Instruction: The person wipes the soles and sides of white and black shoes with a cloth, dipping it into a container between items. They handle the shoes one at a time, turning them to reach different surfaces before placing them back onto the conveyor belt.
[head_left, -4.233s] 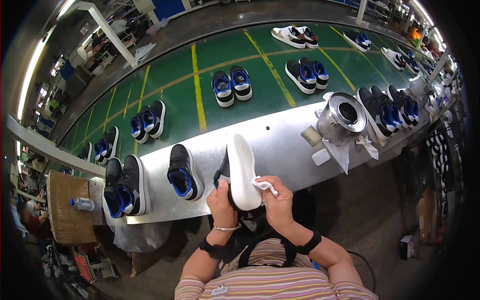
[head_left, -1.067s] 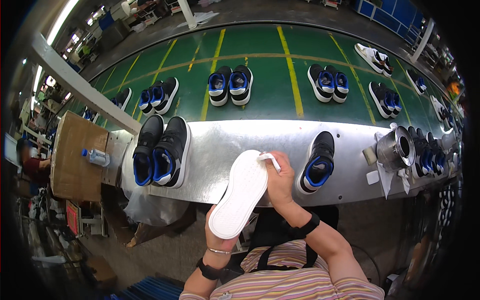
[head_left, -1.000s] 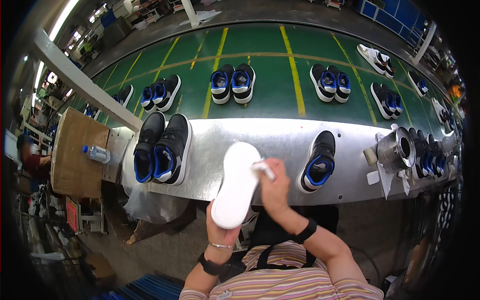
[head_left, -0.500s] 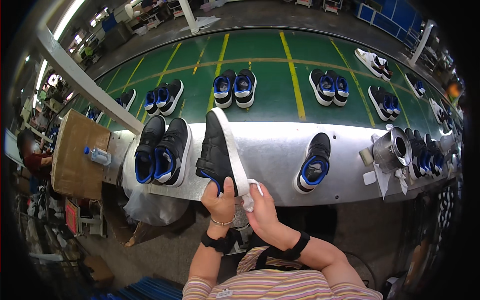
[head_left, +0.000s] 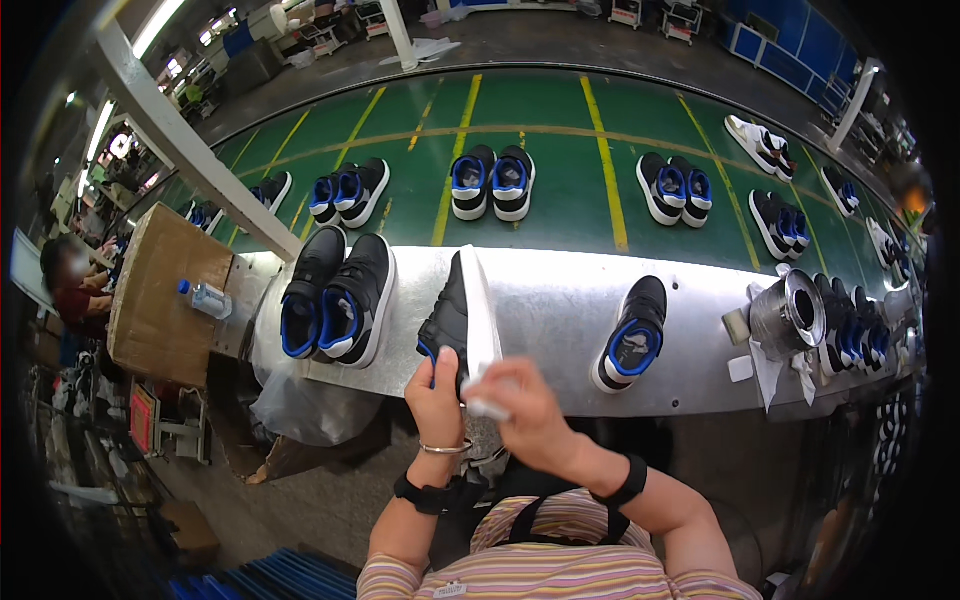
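Note:
My left hand (head_left: 436,405) grips a black sneaker (head_left: 450,305) by its heel, thumb on the upper. The shoe is held toe up, tilted on its side, with its white sole facing right. My right hand (head_left: 528,408), blurred by motion, pinches a white cloth (head_left: 486,406) against the heel end of that sole. To the left, a pair of black sneakers (head_left: 352,300) with blue linings stands on the metal bench (head_left: 545,320). A single matching sneaker (head_left: 634,335) stands right of my hands.
Beyond the bench, a green conveyor belt (head_left: 560,180) carries several pairs of shoes. On the right sit a metal pot (head_left: 788,312) and more sneakers (head_left: 850,325). A cardboard box (head_left: 165,290) and water bottle (head_left: 208,300) are at left, near a white post (head_left: 200,150). Another person (head_left: 78,285) is far left.
The held sneaker has turned so more of its sole faces right and has dropped slightly. My right hand has moved the cloth onto the sole's heel. Belt shoes appear slightly shifted with the view.

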